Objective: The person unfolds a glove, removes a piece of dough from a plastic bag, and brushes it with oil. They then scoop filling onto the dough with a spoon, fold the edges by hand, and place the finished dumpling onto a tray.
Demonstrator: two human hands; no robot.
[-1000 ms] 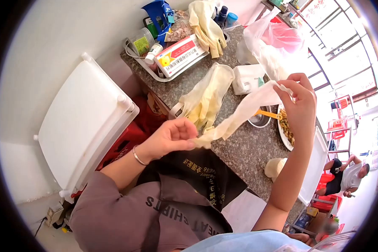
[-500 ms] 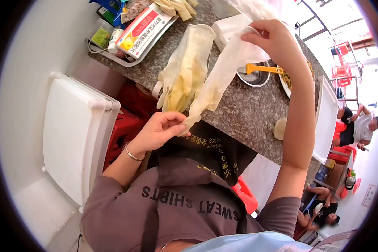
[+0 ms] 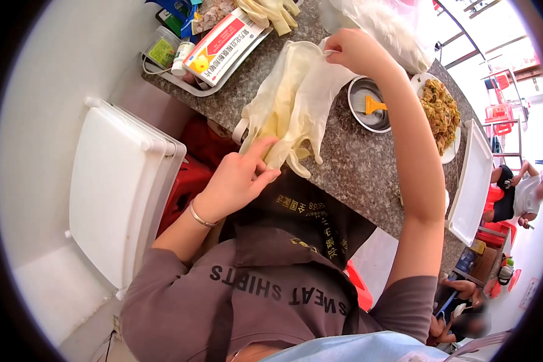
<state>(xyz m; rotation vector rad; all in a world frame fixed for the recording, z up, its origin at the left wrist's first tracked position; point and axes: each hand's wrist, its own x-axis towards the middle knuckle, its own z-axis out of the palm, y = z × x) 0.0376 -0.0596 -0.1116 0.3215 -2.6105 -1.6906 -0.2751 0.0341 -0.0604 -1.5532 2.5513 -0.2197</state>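
Observation:
Thin, pale rubber gloves overlap at the near side of the speckled stone table (image 3: 344, 166). My right hand (image 3: 356, 53) pinches the cuff of the upper, whitish rubber glove (image 3: 320, 90). Its limp fingers hang toward me over the yellowish glove (image 3: 277, 99) beneath. My left hand (image 3: 238, 184) is just below the gloves, thumb and index finger apart and holding nothing. The index fingertip overlaps the lower glove in this view. A metal bowl (image 3: 352, 99) with a yellow-handled brush (image 3: 374, 105) stands right of the gloves, partly behind my right forearm.
Upper left, a tray (image 3: 208, 90) bears a medicine box (image 3: 223, 51), bottles and more gloves. A plate of brown-yellow food (image 3: 440, 114), a white plastic bag (image 3: 386, 30) and a white tray (image 3: 467, 187) are at right. White lidded bins (image 3: 120, 187) stand left. Two people sit far right.
The whitish glove was stretched between both hands; my left hand has let go of its fingers. My right hand has moved left and laid it over the other glove.

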